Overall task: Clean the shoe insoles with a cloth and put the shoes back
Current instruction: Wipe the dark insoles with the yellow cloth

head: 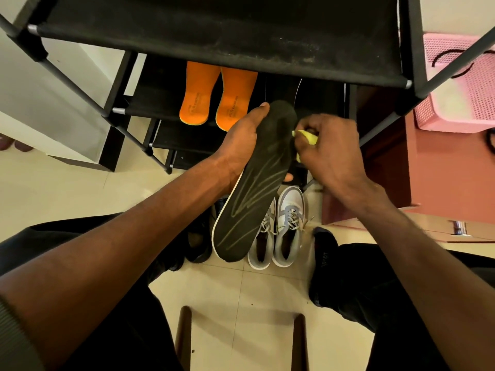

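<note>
Insole [247,188], black with pale streaks, gripped in left hand [241,145]; right hand [329,151] pinches yellow cloth [308,136] against it, above grey shoes [278,226] on tiled floor [241,290] before black rack [214,28].

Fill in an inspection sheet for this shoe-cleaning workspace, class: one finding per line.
Surface: cream tiled floor, a few dark specks.
Job's things: black insole held up; yellow cloth at its far end; two orange insoles on the black shoe rack; grey-white sneakers and a black shoe on the floor.
Clutter: pink basket at right.
Grippers: left hand grips the insole; right hand clutches the cloth.
Cables: nothing seen.
Surroundings: brown cabinet, stool frame.
</note>
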The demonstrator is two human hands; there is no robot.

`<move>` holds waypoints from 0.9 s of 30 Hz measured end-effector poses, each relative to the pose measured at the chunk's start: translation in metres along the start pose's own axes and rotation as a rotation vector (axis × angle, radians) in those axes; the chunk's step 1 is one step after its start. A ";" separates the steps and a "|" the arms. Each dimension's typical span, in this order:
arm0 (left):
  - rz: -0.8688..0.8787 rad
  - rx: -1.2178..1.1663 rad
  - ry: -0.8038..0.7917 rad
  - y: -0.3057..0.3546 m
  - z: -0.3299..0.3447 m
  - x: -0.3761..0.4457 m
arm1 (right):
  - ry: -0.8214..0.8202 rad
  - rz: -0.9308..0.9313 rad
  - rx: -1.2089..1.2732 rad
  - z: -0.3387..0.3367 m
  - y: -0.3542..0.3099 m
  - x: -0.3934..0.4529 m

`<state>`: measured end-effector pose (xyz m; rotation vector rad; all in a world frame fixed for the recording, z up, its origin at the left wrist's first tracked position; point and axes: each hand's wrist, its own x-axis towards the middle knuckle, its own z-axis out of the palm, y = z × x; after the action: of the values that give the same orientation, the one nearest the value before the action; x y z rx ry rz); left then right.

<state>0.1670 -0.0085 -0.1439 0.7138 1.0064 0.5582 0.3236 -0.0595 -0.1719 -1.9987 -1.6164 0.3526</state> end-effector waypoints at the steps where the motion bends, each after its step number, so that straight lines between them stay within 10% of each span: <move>1: 0.006 -0.012 0.004 0.000 0.000 -0.001 | -0.021 -0.022 0.074 0.002 -0.006 -0.003; 6: 0.071 -0.036 0.008 -0.003 -0.005 0.003 | -0.081 -0.186 0.144 0.011 -0.027 -0.013; 12: -0.067 -0.066 -0.134 -0.012 0.005 0.007 | 0.090 0.029 0.034 -0.008 0.001 0.009; 21: 0.043 -0.157 -0.007 0.006 -0.004 0.008 | -0.167 -0.244 0.299 0.004 -0.026 -0.022; 27: -0.099 -0.058 -0.203 -0.009 0.005 0.006 | 0.108 -0.023 0.075 -0.012 0.002 0.008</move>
<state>0.1750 -0.0108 -0.1523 0.6522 0.8283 0.4183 0.3333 -0.0547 -0.1616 -1.9086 -1.5356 0.2870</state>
